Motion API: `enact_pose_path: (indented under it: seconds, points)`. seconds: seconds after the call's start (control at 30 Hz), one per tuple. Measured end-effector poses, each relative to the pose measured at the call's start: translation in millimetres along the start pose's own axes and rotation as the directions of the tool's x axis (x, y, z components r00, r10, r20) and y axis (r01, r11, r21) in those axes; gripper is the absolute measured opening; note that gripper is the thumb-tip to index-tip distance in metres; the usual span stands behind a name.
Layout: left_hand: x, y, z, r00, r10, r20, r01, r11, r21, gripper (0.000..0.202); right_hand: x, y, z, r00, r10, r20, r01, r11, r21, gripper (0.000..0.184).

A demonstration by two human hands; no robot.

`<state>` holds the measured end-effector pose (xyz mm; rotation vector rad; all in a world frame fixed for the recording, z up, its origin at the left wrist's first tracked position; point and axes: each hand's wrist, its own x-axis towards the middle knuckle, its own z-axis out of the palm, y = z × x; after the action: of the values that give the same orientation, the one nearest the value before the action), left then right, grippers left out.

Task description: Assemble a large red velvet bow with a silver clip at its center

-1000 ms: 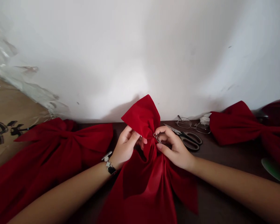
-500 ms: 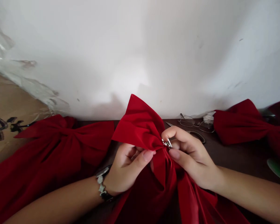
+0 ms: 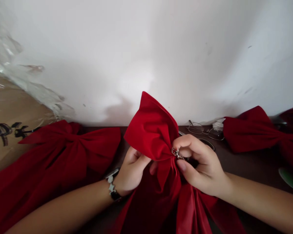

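While the right hand [image 3: 202, 165], at about 3 to 4 o'clock from the gathered middle of a red bow [image 3: 153, 130], pinches a small silver metal clip [image 3: 177, 153] between thumb and index finger, the left hand [image 3: 132, 172] grips the bow from between 8 and 9 o'clock. Its fingers are bent around the lower edge of the loop, with the tips partly hidden by the cloth. The bow is held in front of the person, its loop rising towards 11 o'clock and its tails hanging towards 6; the clip lies against the gathers. A bracelet [image 3: 111, 185] circles the left wrist.

On the dark table [image 3: 246, 165], a second bow [image 3: 70, 139] spreads at 9 o'clock, near a piece of brown cardboard [image 3: 17, 110] with black marks under clear plastic [image 3: 36, 84]. Eyeglasses [image 3: 196, 129] lie at 2 o'clock, beside a crumpled white wad [image 3: 218, 125]. Scissors [image 3: 210, 143], mostly hidden behind the right hand, and a third bow [image 3: 249, 131] sit between 2 and 3, and a green object [image 3: 289, 178] just past 3.
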<state>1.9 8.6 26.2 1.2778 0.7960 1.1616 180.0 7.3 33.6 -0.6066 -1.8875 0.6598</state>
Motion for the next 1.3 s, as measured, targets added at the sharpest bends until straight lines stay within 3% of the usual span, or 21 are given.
enact_pose_path:
  seconds: [0.1, 0.23, 0.4, 0.57, 0.83, 1.03, 1.3]
  points:
    - [10.6, -4.6, -4.0, 0.998, 0.011, -0.064, -0.009, 0.999, 0.037, 0.047, 1.6, 1.7, -1.8, 0.998, -0.058, -0.04, 0.051, 0.988, -0.149, 0.018]
    - [20.8, -10.6, -12.1, 0.987, 0.03, -0.159, -0.013, 0.994, 0.104, 0.04, 5.2, 7.9, -5.1, 0.993, -0.108, -0.049, 0.091, 0.956, -0.278, 0.016]
    - [29.6, -17.7, -24.0, 0.993, 0.062, -0.102, -0.052, 0.994, 0.093, 0.037, 6.7, 18.4, -8.6, 0.993, -0.077, -0.084, 0.046, 0.948, -0.316, 0.014]
    - [33.6, -17.8, -33.5, 0.992, 0.122, -0.014, -0.116, 0.967, 0.227, 0.039, 5.4, 27.7, -11.0, 0.994, 0.006, -0.106, -0.034, 0.964, -0.263, 0.012]
    - [28.5, -20.1, -30.9, 0.991, 0.133, 0.022, -0.131, 0.908, 0.399, 0.026, 2.7, 49.0, -6.6, 0.987, 0.163, -0.007, -0.163, 0.977, -0.135, 0.006]
    - [27.9, -22.2, -31.5, 0.974, 0.183, 0.129, -0.224, 0.777, 0.588, 0.025, -4.8, 57.9, -0.3, 0.974, 0.226, 0.033, -0.224, 0.973, -0.055, 0.006]
    - [33.4, -29.0, -31.5, 0.979, 0.112, 0.17, -0.193, 0.773, 0.604, 0.019, -9.7, 66.3, 7.2, 0.947, 0.322, 0.012, -0.32, 0.935, 0.151, 0.009]
